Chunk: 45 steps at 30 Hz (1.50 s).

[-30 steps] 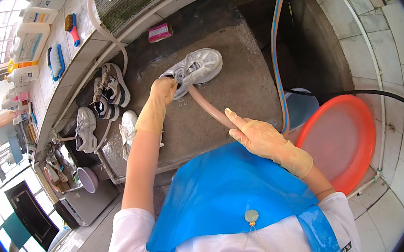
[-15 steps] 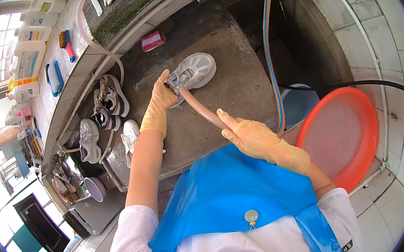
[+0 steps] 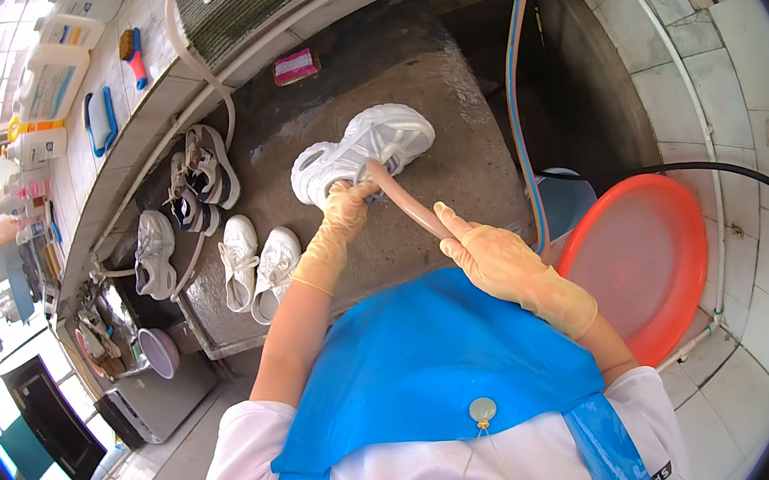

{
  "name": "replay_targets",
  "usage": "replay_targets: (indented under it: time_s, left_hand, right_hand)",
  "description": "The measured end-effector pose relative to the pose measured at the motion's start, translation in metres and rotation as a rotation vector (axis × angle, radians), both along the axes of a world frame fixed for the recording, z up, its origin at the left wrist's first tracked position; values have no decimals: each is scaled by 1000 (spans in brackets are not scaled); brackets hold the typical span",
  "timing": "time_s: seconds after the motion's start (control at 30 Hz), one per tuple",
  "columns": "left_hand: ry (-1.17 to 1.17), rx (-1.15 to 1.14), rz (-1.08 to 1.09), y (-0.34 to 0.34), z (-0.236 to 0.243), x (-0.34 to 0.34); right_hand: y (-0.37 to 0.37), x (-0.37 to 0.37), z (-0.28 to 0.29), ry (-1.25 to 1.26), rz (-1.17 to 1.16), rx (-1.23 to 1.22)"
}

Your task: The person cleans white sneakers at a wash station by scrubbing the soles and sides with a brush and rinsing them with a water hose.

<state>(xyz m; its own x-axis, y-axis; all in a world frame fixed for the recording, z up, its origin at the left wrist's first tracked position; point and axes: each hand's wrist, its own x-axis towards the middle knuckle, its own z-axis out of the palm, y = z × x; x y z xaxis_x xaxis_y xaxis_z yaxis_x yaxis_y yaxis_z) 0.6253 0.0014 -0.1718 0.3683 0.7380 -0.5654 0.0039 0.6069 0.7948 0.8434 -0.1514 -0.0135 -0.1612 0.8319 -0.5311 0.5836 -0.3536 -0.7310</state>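
A white and grey sneaker [image 3: 391,133] is held tilted over the wet stone slab [image 3: 453,175], its side turned toward me. My left hand [image 3: 342,218], in a pale yellow rubber glove, is closed on its near edge around the opening; some fingers are hidden by the shoe. My right hand [image 3: 503,266], gloved the same way, grips a pinkish hose [image 3: 407,203]. The hose's far end meets the sneaker's near side, just beside my left fingers. Whether water flows from it I cannot tell.
White shoes [image 3: 274,270] and dark-and-beige sneakers [image 3: 211,170] stand to the left, near a grey-white shoe [image 3: 155,255]. A pink scrubbing sponge [image 3: 296,66] lies at the back. To the right are a red basin [image 3: 696,242], a blue bucket [image 3: 562,203] and a striped hose [image 3: 514,102].
My left hand has turned the sneaker so more of its side shows, and has shifted right and nearer. The hose end stays against the shoe. My head view has shifted slightly.
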Motion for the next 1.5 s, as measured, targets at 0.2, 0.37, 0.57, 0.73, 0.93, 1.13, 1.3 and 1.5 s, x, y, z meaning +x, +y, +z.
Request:
replay_targets:
  time_s: [0.2,0.37,0.57,0.73,0.93,1.13,1.3,1.5]
  left_hand:
    - [454,226,-275,-17,2,14]
    - [765,545,-363,-25,-26,13]
    - [478,463,44,-31,-18,28]
    - [106,136,406,-3,-56,9]
    - [139,-179,486,12,9,34]
    - [218,-384,463,32,37,57]
    - [-429,-427,378,44,16,69]
    - [-533,-407,370,60,37,87]
  right_hand:
    - [2,-25,19,11,141,-32]
    - [-2,-33,18,-26,103,-38]
    - [-15,-12,21,-119,-52,-90]
    - [-8,-14,16,-74,-85,23]
    - [2,2,25,-139,-316,-8]
    - [-10,6,39,-44,-339,-2]
    - [-28,2,27,4,-316,119]
    - [-45,1,5,-43,-238,207]
